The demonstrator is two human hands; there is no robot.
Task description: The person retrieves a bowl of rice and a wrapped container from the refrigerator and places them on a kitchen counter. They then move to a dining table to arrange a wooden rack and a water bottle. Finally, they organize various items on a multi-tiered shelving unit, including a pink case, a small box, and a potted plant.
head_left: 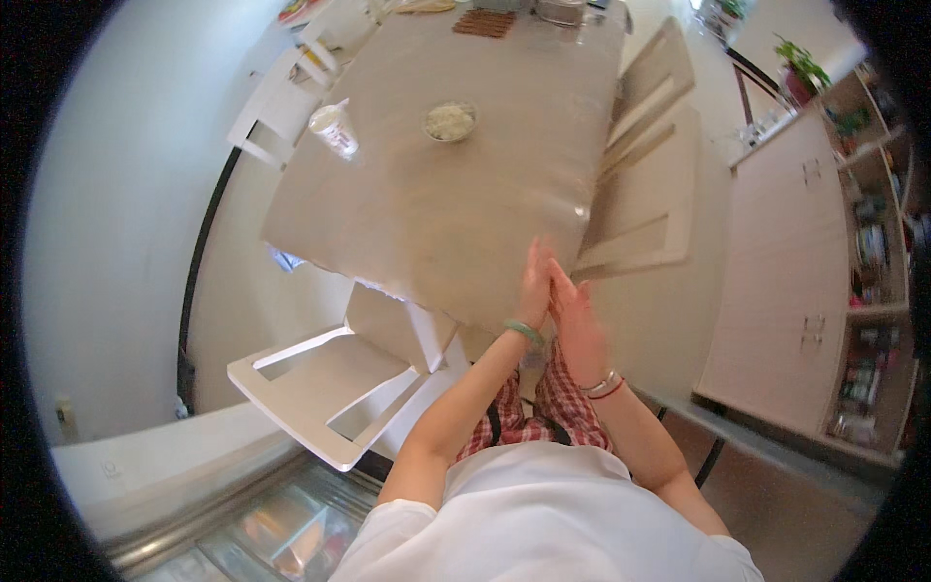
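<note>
My left hand (535,288) and my right hand (578,330) meet in front of my body near the table's near right corner. Their fingers are stretched out and the palms lie against each other, slightly blurred. Nothing shows between them, though the inner palms are hidden. A green bangle (525,333) circles my left wrist; a silver bangle (603,384) and a red cord are on the right one. Farther off on the table (388,209) stands a bowl (450,137) of white, crumbly-looking food. To its left is a white tapered tub (335,129) with red marks.
A white chair (393,364) sits at the table's near left. More chairs (645,194) line the right side, and others (276,102) the far left. A brown slatted mat (483,22) and a round metal container (561,12) lie at the far end. A cabinet (776,272) stands right.
</note>
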